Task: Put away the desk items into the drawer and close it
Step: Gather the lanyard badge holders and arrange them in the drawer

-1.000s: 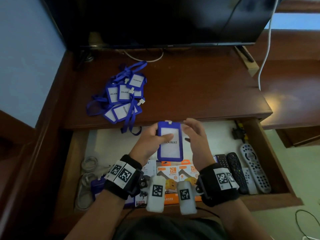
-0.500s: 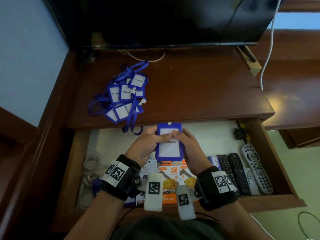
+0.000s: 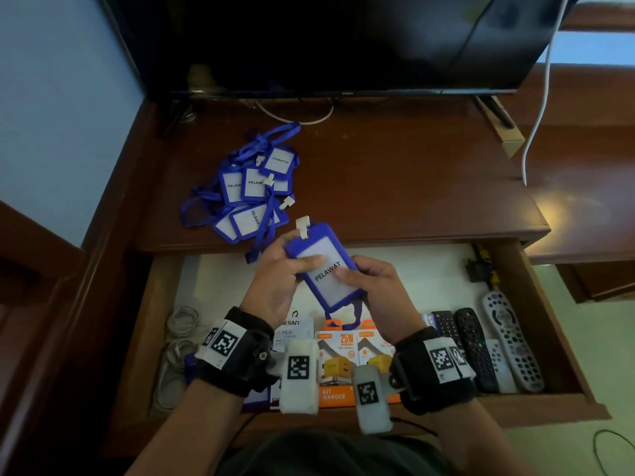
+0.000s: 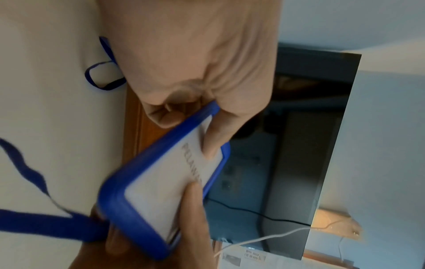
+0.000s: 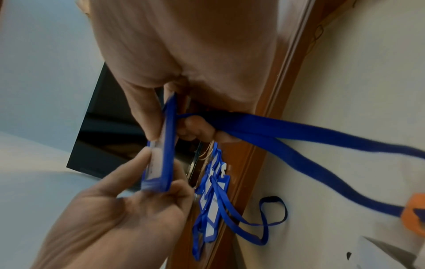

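Head view shows both hands holding one blue badge holder (image 3: 321,269) above the open drawer (image 3: 549,341), near its back edge. The left hand (image 3: 275,280) grips the holder's upper end, thumb on its face; the right hand (image 3: 376,290) grips the lower end, and the lanyard (image 5: 299,138) trails under its fingers. More badge holders (image 3: 251,190) lie piled on the desk (image 3: 412,187) near its front left corner.

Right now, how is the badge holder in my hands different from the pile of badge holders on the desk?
The held badge holder is gripped by the left hand and right hand, tilted above the open drawer; the pile of badge holders lies flat on the desk, untouched. The held one is single; the pile overlaps, lanyards tangled. Both are blue, reading PELAWAT.
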The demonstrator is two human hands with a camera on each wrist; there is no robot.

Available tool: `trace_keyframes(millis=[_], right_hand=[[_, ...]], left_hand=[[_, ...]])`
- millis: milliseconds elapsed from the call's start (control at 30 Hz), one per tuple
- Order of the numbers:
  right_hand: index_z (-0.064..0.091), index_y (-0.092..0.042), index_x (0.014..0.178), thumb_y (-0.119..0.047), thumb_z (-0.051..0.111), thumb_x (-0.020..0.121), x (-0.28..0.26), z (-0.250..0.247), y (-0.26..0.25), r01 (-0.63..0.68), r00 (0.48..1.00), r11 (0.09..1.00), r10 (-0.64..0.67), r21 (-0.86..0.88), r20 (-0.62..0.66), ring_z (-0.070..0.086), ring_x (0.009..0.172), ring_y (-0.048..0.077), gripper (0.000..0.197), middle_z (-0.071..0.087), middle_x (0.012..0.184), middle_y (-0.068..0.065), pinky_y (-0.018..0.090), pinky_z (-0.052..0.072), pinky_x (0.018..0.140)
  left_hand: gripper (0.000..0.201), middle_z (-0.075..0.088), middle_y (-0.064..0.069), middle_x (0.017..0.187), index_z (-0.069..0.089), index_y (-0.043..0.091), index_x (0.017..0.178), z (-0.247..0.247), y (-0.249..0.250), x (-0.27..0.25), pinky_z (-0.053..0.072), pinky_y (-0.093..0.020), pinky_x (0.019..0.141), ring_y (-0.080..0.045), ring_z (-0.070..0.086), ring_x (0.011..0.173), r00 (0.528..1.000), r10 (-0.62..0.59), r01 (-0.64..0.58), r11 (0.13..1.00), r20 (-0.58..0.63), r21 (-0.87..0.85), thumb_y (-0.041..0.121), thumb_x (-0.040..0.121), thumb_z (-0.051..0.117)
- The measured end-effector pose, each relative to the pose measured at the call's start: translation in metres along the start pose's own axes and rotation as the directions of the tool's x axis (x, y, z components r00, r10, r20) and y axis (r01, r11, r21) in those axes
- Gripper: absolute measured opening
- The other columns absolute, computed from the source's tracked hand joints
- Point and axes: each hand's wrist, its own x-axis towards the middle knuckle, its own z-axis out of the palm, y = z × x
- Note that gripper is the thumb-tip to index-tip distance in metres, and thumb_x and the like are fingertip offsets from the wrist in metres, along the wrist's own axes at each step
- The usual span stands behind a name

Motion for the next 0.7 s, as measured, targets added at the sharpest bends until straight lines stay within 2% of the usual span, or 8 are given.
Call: trace_keyframes(millis=[67, 133, 233, 367, 433, 500, 600, 700], right_hand=[[0.066, 0.005, 0.088, -0.025, 0.072, 0.079, 0.0, -0.006, -0.001, 0.011, 1.0, 0.999, -0.01, -0.042, 0.011, 0.047, 0.07, 0.034, 0.031, 0.057, 0.085, 0.023, 0.033, 0.038, 0.052], [0.066, 0.005, 0.086, -0.025, 0.074, 0.077, 0.001, -0.011, -0.002, 0.006, 1.0, 0.998, -0.007, -0.06, -0.008, 0.05, 0.075, 0.035, 0.032, 0.057, 0.087, 0.024, 0.034, 0.037, 0.056], [0.065, 0.007, 0.085, -0.018, 0.067, 0.083, 0.002, -0.019, -0.006, -0.007, 1.0, 0.997, 0.004, -0.077, -0.031, 0.057, 0.073, 0.033, 0.024, 0.062, 0.082, 0.021, 0.032, 0.042, 0.058], [0.066, -0.006, 0.074, -0.015, 0.065, 0.085, 0.005, -0.022, -0.009, -0.024, 0.999, 0.996, 0.02, -0.084, -0.041, 0.062, 0.061, 0.018, 0.014, 0.068, 0.07, 0.006, 0.023, 0.048, 0.055], [0.064, -0.006, 0.073, -0.013, 0.064, 0.087, 0.005, -0.022, -0.009, -0.017, 0.998, 0.999, 0.015, -0.043, -0.068, 0.062, 0.059, 0.018, 0.015, 0.067, 0.068, 0.005, 0.022, 0.048, 0.051], [0.062, -0.007, 0.071, -0.012, 0.064, 0.087, 0.005, -0.022, -0.009, -0.013, 0.997, 1.0, 0.011, -0.023, -0.079, 0.062, 0.058, 0.018, 0.017, 0.066, 0.066, 0.005, 0.022, 0.048, 0.048], [0.057, -0.004, 0.072, -0.011, 0.064, 0.086, 0.004, -0.02, -0.009, -0.018, 0.997, 1.0, 0.017, -0.015, -0.072, 0.064, 0.058, 0.018, 0.018, 0.065, 0.066, 0.006, 0.022, 0.05, 0.05], [0.058, -0.003, 0.073, -0.012, 0.064, 0.086, 0.004, -0.019, -0.01, 0.001, 0.997, 1.0, -0.002, -0.007, -0.082, 0.062, 0.06, 0.019, 0.016, 0.064, 0.068, 0.009, 0.024, 0.051, 0.052]], left_hand=[[0.041, 0.066, -0.01, 0.099, 0.054, 0.01, 0.108, -0.004, 0.002, 0.0, 0.056, -0.034, 0.074, -0.023, 0.066, 0.084, 0.999, -0.028, 0.029, 0.999, 0.018, -0.017, -0.013, 0.075, 0.064], [0.041, 0.064, -0.009, 0.098, 0.053, 0.013, 0.101, -0.007, 0.003, -0.001, 0.051, -0.032, 0.073, -0.02, 0.062, 0.079, 0.999, -0.047, 0.047, 0.998, 0.007, -0.031, -0.016, 0.073, 0.062], [0.053, 0.06, -0.006, 0.099, 0.055, 0.019, 0.108, -0.011, 0.005, -0.002, 0.05, -0.035, 0.081, -0.018, 0.061, 0.084, 0.999, -0.034, 0.034, 0.999, -0.025, -0.009, -0.021, 0.073, 0.06], [0.059, 0.065, -0.014, 0.111, 0.059, 0.022, 0.116, -0.015, 0.012, -0.004, 0.055, -0.039, 0.084, -0.025, 0.064, 0.096, 0.992, -0.073, 0.052, 0.978, 0.1, 0.202, -0.017, 0.072, 0.064], [0.049, 0.065, -0.014, 0.105, 0.061, 0.021, 0.109, -0.017, 0.015, -0.002, 0.053, -0.027, 0.078, -0.022, 0.062, 0.093, 0.989, -0.094, 0.038, 0.914, 0.118, 0.405, -0.01, 0.072, 0.071], [0.042, 0.059, -0.001, 0.09, 0.061, 0.019, 0.105, -0.02, 0.017, -0.002, 0.048, -0.02, 0.069, -0.015, 0.054, 0.083, 0.99, -0.104, 0.032, 0.821, 0.094, 0.57, 0.004, 0.07, 0.08], [0.047, 0.056, 0.006, 0.086, 0.062, 0.018, 0.1, -0.02, 0.02, -0.003, 0.049, -0.031, 0.078, -0.013, 0.055, 0.082, 0.994, -0.088, 0.014, 0.665, 0.06, 0.747, 0.02, 0.062, 0.088], [0.056, 0.06, 0.007, 0.099, 0.061, 0.019, 0.105, -0.016, 0.025, -0.006, 0.051, -0.033, 0.083, -0.011, 0.059, 0.092, 1.0, -0.003, 0.012, 0.481, -0.012, 0.877, 0.035, 0.059, 0.089]])
